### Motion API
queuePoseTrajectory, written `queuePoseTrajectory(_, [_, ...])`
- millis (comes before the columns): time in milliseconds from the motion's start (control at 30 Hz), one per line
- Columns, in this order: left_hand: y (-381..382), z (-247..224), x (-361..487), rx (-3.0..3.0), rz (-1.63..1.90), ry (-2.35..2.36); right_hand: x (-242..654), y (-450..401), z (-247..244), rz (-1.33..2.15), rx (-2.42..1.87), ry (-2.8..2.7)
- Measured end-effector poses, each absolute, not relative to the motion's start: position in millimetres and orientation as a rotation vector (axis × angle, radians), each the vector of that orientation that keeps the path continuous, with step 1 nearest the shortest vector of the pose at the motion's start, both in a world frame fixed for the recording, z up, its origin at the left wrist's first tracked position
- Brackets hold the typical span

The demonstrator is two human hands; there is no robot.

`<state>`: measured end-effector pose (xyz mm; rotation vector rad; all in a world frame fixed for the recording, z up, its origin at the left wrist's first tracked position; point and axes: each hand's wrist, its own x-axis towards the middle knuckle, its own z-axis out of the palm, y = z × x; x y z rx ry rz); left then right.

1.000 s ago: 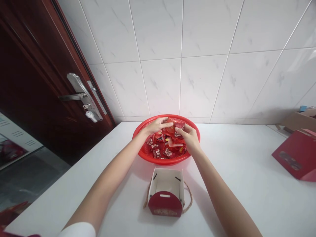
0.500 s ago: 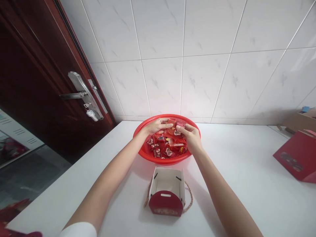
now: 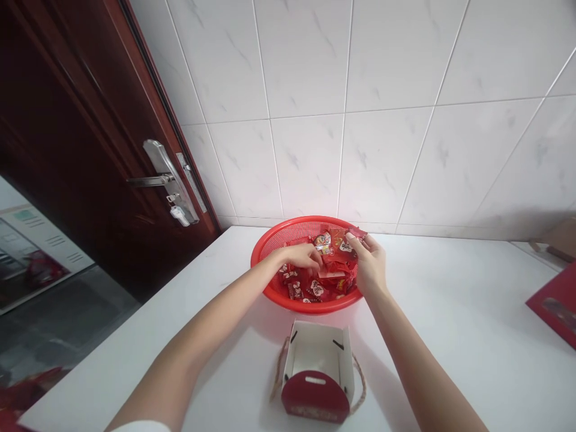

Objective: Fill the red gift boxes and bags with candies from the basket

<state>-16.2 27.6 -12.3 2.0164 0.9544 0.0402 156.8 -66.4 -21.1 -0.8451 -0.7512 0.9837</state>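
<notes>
My right hand is at the right rim of a red plastic basket, its thumb and fingers closed on red candy packets. My left hand reaches down into the basket, fingers curled among the wrapped candies; what its fingertips grip is hidden. Several candies have red wrappers with white lettering. In front of the basket, a small red and white carton stands open at the top, with a rope handle hanging at its side. The carton's visible inside is bare.
Everything stands on a white tabletop against a tiled wall. A red box is at the right edge, with a brown cardboard box behind it. On the left is a dark red door with keys in its lock.
My left hand has let go of the candy packets and dropped into the basket. My right hand has drawn them toward the right rim. The view has shifted slightly left.
</notes>
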Motion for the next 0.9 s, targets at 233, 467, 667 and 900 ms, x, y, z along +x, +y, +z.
queuePoseTrajectory(233, [34.8, -16.1, -15.9, 2.065, 0.345, 0.835, 156.6, -67.4, -18.0, 0.92, -0.845, -0.711])
queuePoseTrajectory(467, [26.2, -23.3, 7.4, 2.218, 0.258, 0.816, 157.2, -67.3, -18.5, 0.91, -0.848, -0.696])
queuePoseTrajectory(667, [20.7, -25.7, 21.6, 2.326, 0.388, 1.068, 157.2, -67.2, -17.8, 0.872, -0.852, -0.669])
queuePoseTrajectory(900, [19.9, -14.2, 31.0, 2.281, 0.257, 1.495, 156.1, -67.3, -17.0, 0.849, -0.837, -0.649])
